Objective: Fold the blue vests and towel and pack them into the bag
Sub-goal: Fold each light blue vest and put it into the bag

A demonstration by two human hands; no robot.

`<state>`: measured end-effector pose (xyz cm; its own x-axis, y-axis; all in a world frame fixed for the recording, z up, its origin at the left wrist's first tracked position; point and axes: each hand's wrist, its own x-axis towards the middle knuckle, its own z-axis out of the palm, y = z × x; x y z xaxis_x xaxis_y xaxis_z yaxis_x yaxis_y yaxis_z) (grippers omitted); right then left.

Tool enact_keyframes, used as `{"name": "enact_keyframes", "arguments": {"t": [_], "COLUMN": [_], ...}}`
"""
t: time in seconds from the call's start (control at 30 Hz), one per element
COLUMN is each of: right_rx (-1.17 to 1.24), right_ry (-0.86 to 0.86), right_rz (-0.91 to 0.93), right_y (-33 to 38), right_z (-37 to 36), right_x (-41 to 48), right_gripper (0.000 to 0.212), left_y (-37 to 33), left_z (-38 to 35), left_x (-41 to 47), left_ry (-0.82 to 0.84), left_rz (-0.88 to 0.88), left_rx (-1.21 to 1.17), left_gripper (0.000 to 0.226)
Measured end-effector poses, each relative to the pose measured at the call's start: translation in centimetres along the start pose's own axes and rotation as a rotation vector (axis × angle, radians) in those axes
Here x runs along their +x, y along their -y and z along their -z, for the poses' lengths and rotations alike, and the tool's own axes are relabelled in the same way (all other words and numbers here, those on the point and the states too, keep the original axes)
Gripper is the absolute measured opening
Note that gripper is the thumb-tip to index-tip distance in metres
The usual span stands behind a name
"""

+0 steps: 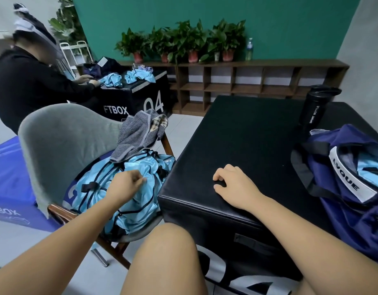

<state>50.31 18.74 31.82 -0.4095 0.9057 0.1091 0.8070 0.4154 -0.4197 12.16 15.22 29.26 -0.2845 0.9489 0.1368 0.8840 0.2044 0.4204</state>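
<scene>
Serving as the work surface, the black padded tabletop (247, 145) is lying directly in front of the person. To its left, the grey upholstered chair (62, 141) is carrying the unfolded items. At the right edge of the tabletop, the navy blue fabric bag (358, 226) is standing open, with light blue fabric already showing inside it. On the chair seat, the heap of shiny light blue vests with black trim (141, 205) is lying crumpled, and the grey striped towel (139, 133) is draping over its far side and the chair arm. The black sport bottle (316, 109) is standing behind the bag.

The left hand (128, 184) is hovering over the heap with its fingers curled; whether it is pinching fabric cannot be told. The right hand (235, 184) is resting on the tabletop, its fingers loosely bent and gripping nothing.

Procedure, as judged: the step in hand is drawing one vest from the heap.
- Take a single vest by a trimmed edge, since the straps are looking tangled.
- Lift slowly so the towel is not sliding to the floor.
- Spread it flat on the tabletop, using both hands, before folding.
</scene>
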Motion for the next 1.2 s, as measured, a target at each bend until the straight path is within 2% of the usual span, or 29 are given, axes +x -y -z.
{"name": "enact_keyframes", "arguments": {"t": [0.3,0.47,0.53,0.63,0.73,0.83,0.9,0.93,1.03,1.07,1.2], "right_rx": [0.028,0.286,0.445,0.568,0.626,0.632,0.653,0.683,0.774,0.798,0.813], "right_ry": [-0.002,-0.086,-0.056,0.016,0.122,0.108,0.041,0.007,-0.119,-0.155,-0.218], "right_rz": [-0.093,-0.101,-0.08,-0.025,0.003,0.021,0.003,-0.012,-0.038,-0.041,-0.079], "right_y": [1.6,6.6,10.2,15.6,20.1,23.4,25.0,25.7,26.8,27.0,27.3], "right_z": [0.6,1.9,2.3,2.1,1.5,0.9,0.9,1.0,2.0,2.5,5.3], "right_x": [-0.7,-1.5,-2.2,-3.2,-4.3,-5.3,-5.6,-5.5,-4.8,-4.6,-4.5], "right_gripper": [0.016,0.015,0.02,0.036,0.068,0.089,0.083,0.074,0.027,0.019,0.017], "left_y": [-2.9,-4.8,-5.7,-7.6,-9.6,-11.6,-13.0,-13.6,-15.2,-15.5,-15.6], "left_z": [9.1,15.2,17.2,19.5,21.2,22.5,22.9,23.0,22.9,22.8,22.4], "left_x": [-1.7,-3.7,-4.6,-6.1,-7.6,-8.9,-9.7,-10.0,-11.1,-11.5,-12.7], "left_ry": [-0.196,-0.327,-0.353,-0.384,-0.364,-0.345,-0.324,-0.311,-0.287,-0.284,-0.235], "left_rz": [-0.037,-0.072,-0.075,-0.096,-0.138,-0.169,-0.192,-0.209,-0.253,-0.262,-0.297], "left_rx": [-0.13,-0.191,-0.278,-0.417,-0.575,-0.747,-0.811,-0.822,-0.837,-0.83,-0.899], "left_gripper": [0.03,0.03,0.03,0.029,0.031,0.033,0.033,0.032,0.031,0.031,0.024]}}
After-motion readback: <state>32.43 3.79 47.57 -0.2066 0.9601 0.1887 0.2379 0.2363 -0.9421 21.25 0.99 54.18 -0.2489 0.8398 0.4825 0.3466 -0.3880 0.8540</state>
